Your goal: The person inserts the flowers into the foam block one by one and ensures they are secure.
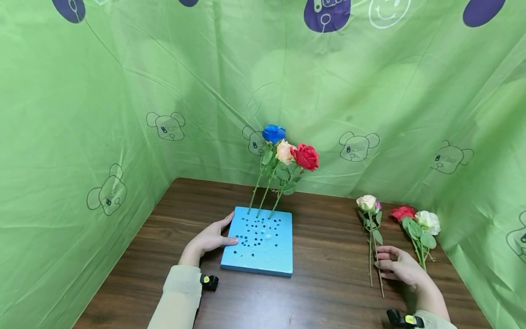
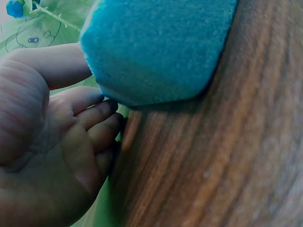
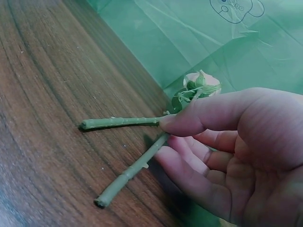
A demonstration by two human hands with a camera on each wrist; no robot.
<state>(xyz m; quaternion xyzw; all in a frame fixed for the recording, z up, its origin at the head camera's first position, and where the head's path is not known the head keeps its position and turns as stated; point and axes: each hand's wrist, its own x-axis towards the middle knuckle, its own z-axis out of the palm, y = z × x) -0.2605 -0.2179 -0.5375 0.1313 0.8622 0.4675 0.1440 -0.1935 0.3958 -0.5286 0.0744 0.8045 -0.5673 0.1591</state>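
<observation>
A light blue foam block (image 1: 263,246) dotted with holes lies on the table. My left hand (image 1: 211,237) grips its left edge, thumb on the top face and fingers along the side. Standing in holes at its back are a blue rose (image 1: 274,133), a peach rose (image 1: 284,152) and a red rose (image 1: 306,157), tilted to the right. At the right, my right hand (image 1: 404,267) pinches the stem of a cream rose (image 1: 366,202) between thumb and fingers. A purple flower (image 1: 378,206) is partly hidden behind it. Two stems (image 3: 135,168) cross by the fingertips in the right wrist view.
Right of my right hand lie a red rose (image 1: 402,213) and a white rose (image 1: 428,222) side by side. Green cloth (image 1: 230,91) with bear drawings hangs behind the wooden table (image 1: 328,256) and along both sides.
</observation>
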